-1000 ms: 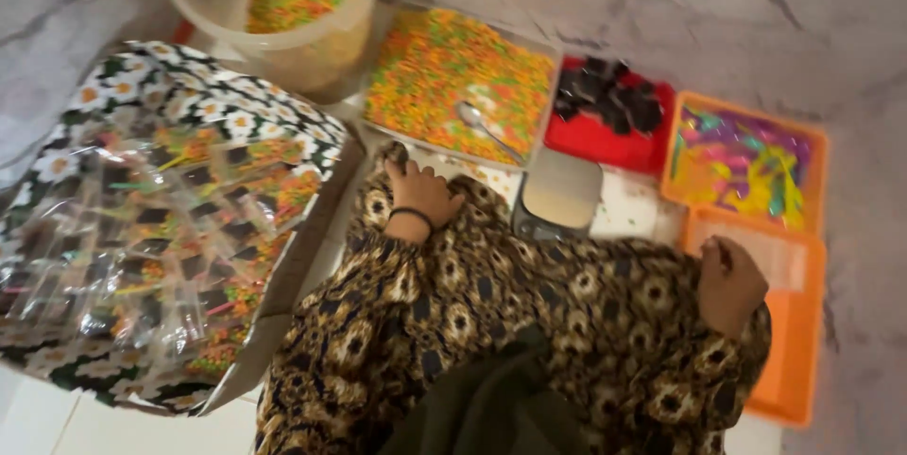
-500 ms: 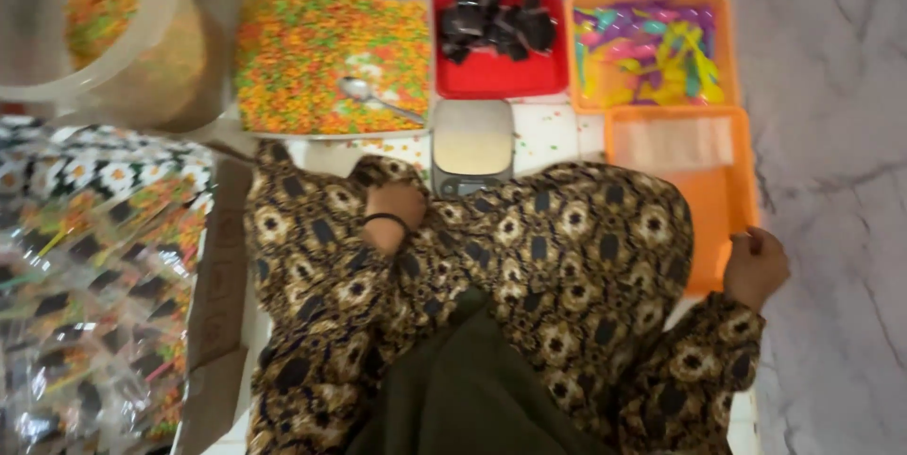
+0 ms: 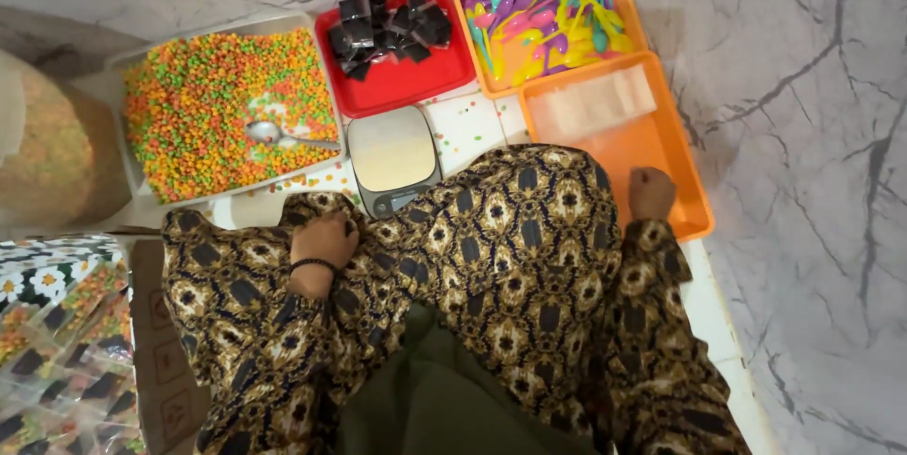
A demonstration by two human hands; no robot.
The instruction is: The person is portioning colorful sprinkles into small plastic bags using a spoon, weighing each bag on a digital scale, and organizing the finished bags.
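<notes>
The person sits on the floor, with neither hand working yet. The left hand (image 3: 324, 240) rests on the patterned cloth (image 3: 491, 257) over the knee, fingers curled on the fabric, holding nothing else. The right hand (image 3: 651, 192) is a loose fist, empty, touching the orange tray (image 3: 661, 148) by the stack of clear bags (image 3: 595, 101). The kitchen scale (image 3: 391, 157) lies between the hands, just beside the tray of coloured pellets (image 3: 217, 110) with its spoon (image 3: 283, 136).

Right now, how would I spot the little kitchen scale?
Start at the big clear tray of colourful pellets. Just right of it, below the red tray, lies the scale: the only flat grey slab, partly tucked under the patterned garment.
</notes>
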